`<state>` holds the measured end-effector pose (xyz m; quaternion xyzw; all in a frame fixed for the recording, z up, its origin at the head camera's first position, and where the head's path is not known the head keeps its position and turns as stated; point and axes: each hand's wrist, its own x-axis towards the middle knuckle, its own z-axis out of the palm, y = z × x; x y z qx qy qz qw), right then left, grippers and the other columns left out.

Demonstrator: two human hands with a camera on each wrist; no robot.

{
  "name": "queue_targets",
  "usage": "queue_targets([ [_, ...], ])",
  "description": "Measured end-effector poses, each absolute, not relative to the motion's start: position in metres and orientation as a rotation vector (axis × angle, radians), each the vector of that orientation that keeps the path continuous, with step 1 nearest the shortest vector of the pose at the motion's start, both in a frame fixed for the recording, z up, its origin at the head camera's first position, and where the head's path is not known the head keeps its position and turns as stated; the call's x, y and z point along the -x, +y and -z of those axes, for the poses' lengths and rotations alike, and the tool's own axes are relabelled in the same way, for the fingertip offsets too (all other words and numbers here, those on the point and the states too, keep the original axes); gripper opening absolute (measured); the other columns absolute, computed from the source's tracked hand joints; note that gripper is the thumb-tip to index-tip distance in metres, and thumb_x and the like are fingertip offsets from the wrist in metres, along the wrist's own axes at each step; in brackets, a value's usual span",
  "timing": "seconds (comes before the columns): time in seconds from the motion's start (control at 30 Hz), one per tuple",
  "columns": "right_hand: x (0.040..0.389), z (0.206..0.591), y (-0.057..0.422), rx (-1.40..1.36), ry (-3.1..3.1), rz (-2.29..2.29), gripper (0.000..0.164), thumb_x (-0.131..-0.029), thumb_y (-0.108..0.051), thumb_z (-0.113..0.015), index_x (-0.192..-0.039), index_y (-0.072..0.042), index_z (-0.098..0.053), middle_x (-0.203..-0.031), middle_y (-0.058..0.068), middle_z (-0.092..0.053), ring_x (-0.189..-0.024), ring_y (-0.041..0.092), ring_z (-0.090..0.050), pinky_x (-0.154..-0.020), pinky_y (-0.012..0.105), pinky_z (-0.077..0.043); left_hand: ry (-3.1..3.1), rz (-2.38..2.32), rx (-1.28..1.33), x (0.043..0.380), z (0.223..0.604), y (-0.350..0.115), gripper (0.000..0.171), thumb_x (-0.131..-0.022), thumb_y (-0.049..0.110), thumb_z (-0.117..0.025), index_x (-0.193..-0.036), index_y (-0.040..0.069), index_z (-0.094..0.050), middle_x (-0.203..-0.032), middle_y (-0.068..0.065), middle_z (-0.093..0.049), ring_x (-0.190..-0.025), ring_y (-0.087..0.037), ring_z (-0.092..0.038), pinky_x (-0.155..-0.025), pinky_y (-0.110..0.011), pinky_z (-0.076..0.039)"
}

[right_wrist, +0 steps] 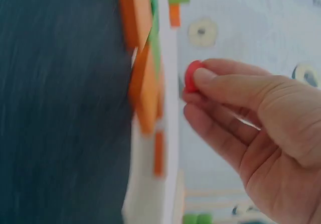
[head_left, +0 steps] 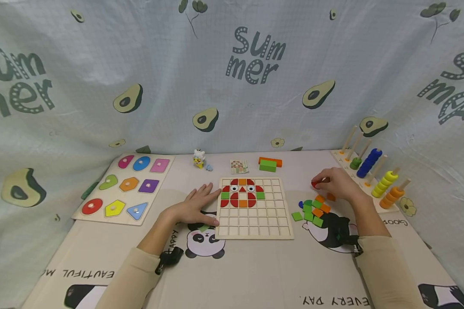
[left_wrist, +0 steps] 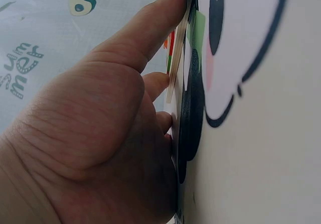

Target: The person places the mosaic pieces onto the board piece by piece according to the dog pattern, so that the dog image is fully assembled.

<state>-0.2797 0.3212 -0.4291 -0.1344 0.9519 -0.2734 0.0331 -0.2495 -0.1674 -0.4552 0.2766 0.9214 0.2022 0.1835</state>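
My left hand (head_left: 195,207) lies with spread, straight fingers along the left edge of a wooden grid board (head_left: 255,229), its thumb touching the near corner. Red, orange and green pieces and two eye tiles form a face-like pattern (head_left: 242,193) in the board's upper left cells. Right of the board, my right hand (head_left: 337,183) pinches a small red piece (right_wrist: 191,76) between thumb and fingers, above the table. Just nearer than that hand lies a loose pile of green tiles (head_left: 307,216) and orange tiles (head_left: 325,208), with a blue piece (head_left: 300,204) at its edge.
A shape puzzle board (head_left: 133,218) stands at the left. Behind the grid board are a small figurine (head_left: 199,159), a pattern card (head_left: 239,167), a green block (head_left: 268,165) and an orange block (head_left: 279,162). A peg board with colored rings (head_left: 369,163) stands at the right.
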Motion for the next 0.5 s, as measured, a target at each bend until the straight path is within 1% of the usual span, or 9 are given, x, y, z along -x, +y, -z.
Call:
queue_targets([
  [0.23,0.277,0.410,0.275,0.630,2.817,1.108,0.022,-0.088,-0.005,-0.068,-0.109,-0.007,-0.073,-0.098,0.003,-0.070,-0.082,0.019,-0.067,-0.072,0.029,-0.058,2.593,-0.564,-0.780,0.250,0.454,-0.167,0.104,-0.075,0.067,-0.066,-0.155,0.028,-0.012,-0.162,-0.007,0.003,-0.147,-0.027,0.011,-0.117,-0.051,0.006],
  [0.3,0.276,0.408,0.260,0.712,2.759,1.157,0.021,-0.087,-0.005,-0.069,-0.107,-0.008,-0.074,-0.096,0.001,-0.070,-0.080,0.018,-0.068,-0.070,0.028,-0.057,2.592,-0.567,-0.779,0.250,0.454,-0.168,0.104,-0.075,0.067,-0.066,-0.155,0.028,-0.012,-0.162,-0.007,0.003,-0.147,-0.028,0.010,-0.117,-0.051,0.006],
  [0.5,0.279,0.415,0.213,0.929,2.550,1.181,0.018,-0.084,-0.008,-0.073,-0.101,-0.011,-0.076,-0.096,-0.003,-0.071,-0.083,0.015,-0.067,-0.071,0.030,-0.057,2.597,-0.560,-0.774,0.249,0.453,-0.167,0.104,-0.075,0.068,-0.066,-0.155,0.029,-0.012,-0.162,-0.006,0.003,-0.147,-0.027,0.010,-0.117,-0.051,0.005],
])
